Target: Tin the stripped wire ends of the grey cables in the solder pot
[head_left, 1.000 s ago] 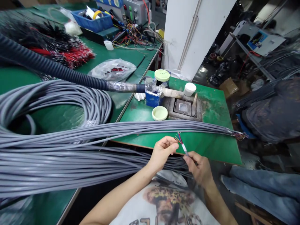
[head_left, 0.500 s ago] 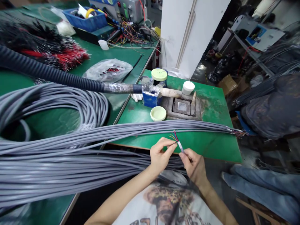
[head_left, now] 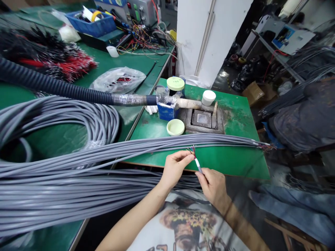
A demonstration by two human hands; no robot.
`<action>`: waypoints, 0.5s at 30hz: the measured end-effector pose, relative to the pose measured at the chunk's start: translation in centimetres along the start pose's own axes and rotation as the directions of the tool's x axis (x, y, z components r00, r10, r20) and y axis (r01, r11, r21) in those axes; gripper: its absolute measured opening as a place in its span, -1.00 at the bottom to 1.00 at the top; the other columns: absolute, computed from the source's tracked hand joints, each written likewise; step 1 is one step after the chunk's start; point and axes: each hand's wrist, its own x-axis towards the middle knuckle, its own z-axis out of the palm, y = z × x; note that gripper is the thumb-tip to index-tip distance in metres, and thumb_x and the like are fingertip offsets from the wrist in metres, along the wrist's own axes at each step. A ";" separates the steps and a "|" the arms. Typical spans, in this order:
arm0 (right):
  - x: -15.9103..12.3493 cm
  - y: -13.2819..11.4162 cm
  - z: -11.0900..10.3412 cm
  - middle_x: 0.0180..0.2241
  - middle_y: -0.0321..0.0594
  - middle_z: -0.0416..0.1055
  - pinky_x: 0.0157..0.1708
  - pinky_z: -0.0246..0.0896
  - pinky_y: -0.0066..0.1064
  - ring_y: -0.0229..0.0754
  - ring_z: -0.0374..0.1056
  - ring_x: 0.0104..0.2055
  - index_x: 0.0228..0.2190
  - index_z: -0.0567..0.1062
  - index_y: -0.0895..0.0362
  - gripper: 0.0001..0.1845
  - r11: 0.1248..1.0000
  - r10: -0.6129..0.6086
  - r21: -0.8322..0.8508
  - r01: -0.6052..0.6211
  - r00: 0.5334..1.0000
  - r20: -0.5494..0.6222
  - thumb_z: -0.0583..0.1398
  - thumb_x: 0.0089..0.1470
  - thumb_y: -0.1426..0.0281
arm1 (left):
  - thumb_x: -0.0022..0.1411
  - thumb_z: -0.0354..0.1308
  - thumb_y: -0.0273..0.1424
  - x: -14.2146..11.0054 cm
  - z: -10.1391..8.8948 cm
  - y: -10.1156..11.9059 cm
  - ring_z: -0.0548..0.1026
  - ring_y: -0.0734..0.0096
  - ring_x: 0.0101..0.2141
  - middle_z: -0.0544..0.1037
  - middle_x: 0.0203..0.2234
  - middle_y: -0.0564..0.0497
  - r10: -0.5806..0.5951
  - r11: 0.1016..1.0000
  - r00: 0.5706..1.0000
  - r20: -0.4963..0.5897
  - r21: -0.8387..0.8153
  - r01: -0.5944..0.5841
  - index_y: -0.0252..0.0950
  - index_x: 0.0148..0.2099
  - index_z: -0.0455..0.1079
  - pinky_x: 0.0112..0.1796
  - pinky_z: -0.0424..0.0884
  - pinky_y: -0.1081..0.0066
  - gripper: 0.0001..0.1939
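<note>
My right hand (head_left: 213,183) pinches a grey cable (head_left: 200,169) just below its stripped end. A white sleeve (head_left: 197,162) wraps the cable there, and thin coloured wires (head_left: 194,150) fan out above it. With thumb and forefinger, my left hand (head_left: 178,165) is closed on some of these wires near their base. Just beyond both hands, a bundle of grey cables (head_left: 167,138) lies across the green bench, its stripped ends at the right.
Past the bundle sit a solder pot (head_left: 202,119), a pale green dish (head_left: 175,127), a white jar (head_left: 208,97) and a blue box (head_left: 166,112) under a ribbed hose (head_left: 104,97). Coiled cable (head_left: 104,120) fills the left. Another person's denim legs (head_left: 293,209) are at right.
My left fingers have shifted up from the sleeve's side onto the wires, which now spread differently. The cable end has moved slightly left. The whole view has shifted a little.
</note>
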 end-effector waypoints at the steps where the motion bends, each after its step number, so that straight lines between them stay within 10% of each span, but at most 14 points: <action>1: 0.0 0.1 0.0 -0.59 -0.24 0.39 -0.44 0.01 -0.41 -0.25 0.31 -0.52 -0.48 0.43 0.15 -0.69 1.000 -0.015 -0.012 0.015 1.000 0.007 0.04 0.25 0.34 | 0.00 0.34 -0.33 0.1 -0.2 0.1 0.51 0.39 -0.38 0.61 -0.41 -0.01 -0.024 1.000 1.000 0.013 -0.014 0.024 -0.29 -0.39 0.56 -0.26 0.42 0.41 -0.87; 11: 0.2 -0.1 -0.3 -0.61 -0.24 0.40 -0.47 -0.01 -0.43 -0.26 0.31 -0.55 -0.48 0.44 0.14 -0.69 1.000 -0.013 -0.004 0.013 1.000 0.028 0.04 0.24 0.33 | -0.02 0.33 -0.37 0.4 -0.4 1.4 0.48 0.37 -0.40 0.54 -0.52 -0.01 0.227 0.938 0.974 0.010 0.268 -0.221 -0.32 -0.54 0.49 -0.29 0.40 0.40 -0.85; 15: 0.4 -0.2 -0.2 -0.63 -0.24 0.37 -0.49 -0.02 -0.43 -0.26 0.29 -0.57 -0.49 0.44 0.14 -0.68 0.999 0.044 0.029 -0.044 0.999 0.002 0.04 0.24 0.32 | 0.01 0.32 -0.34 0.2 0.3 0.2 0.50 0.41 -0.42 0.57 -0.48 0.01 0.162 0.983 0.985 -0.063 0.095 -0.156 -0.31 -0.45 0.50 -0.31 0.42 0.43 -0.87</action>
